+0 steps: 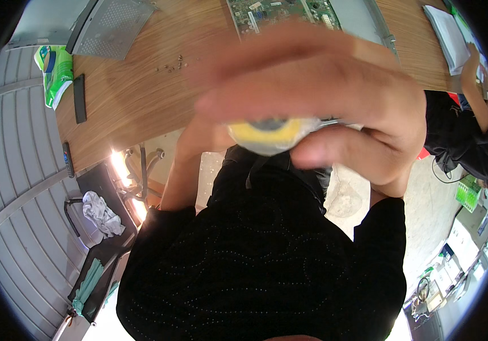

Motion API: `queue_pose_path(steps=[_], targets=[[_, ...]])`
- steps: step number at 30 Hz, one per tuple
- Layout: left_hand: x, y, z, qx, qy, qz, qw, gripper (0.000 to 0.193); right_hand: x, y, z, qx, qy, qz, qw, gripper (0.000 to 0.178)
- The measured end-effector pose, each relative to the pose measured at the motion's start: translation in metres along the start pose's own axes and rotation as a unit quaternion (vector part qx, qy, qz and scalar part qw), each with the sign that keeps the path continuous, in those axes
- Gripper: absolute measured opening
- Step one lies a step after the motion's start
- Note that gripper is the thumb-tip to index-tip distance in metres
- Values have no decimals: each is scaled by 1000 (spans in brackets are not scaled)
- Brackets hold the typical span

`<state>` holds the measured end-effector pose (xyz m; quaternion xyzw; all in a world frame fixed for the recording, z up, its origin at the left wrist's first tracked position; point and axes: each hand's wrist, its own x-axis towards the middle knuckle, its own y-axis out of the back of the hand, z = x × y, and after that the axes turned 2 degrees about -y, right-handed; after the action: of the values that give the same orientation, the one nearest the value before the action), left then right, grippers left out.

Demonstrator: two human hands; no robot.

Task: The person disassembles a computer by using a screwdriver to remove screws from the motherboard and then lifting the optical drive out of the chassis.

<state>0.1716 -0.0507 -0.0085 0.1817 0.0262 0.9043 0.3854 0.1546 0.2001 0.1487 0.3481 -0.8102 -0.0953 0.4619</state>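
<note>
Large and blurred, my right hand (334,94) is raised close in front of me. Its thumb and fingers close around what looks like a screwdriver (269,136), with its round yellow, clear-rimmed handle end and dark centre facing me. A bit of shiny metal shows beside the handle; the rest is hidden by my fingers. My left hand (204,133) is behind the right one, its fingers hidden. Beyond them a green circuit board (283,10) sits in an open metal case (384,25) on the wooden table. Several small screws (171,67) lie loose to its left.
A perforated metal box (113,28) stands at the far left of the table (141,108). Along the left edge are a green-and-white packet (59,74), a black bar (80,99) and a remote control (68,159). Another person's arm (474,85) and white papers (447,40) are at the right.
</note>
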Motion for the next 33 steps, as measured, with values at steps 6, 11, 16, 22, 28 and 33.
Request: queue_pose_path(steps=[6, 11, 16, 22, 28, 33], targets=[[3, -1, 10, 79, -14, -46, 996, 29, 1, 2, -4, -101, 46, 17, 994, 73], [37, -26, 58, 4, 250, 77, 965, 19, -9, -37, -11, -29, -45, 97, 994, 72], [11, -13, 26, 70, 5, 32, 997, 19, 1, -37, -26, -87, -94, 114, 985, 81], [13, -11, 16, 114, -56, 9, 992, 18, -4, -33, -34, -97, -132, 131, 978, 85], [11, -15, 25, 51, -30, -10, 998, 21, 4, -25, -52, -151, -184, 18, 971, 69], [12, -14, 13, 53, -85, -5, 995, 24, 3, -46, -36, -111, -121, 125, 979, 77]])
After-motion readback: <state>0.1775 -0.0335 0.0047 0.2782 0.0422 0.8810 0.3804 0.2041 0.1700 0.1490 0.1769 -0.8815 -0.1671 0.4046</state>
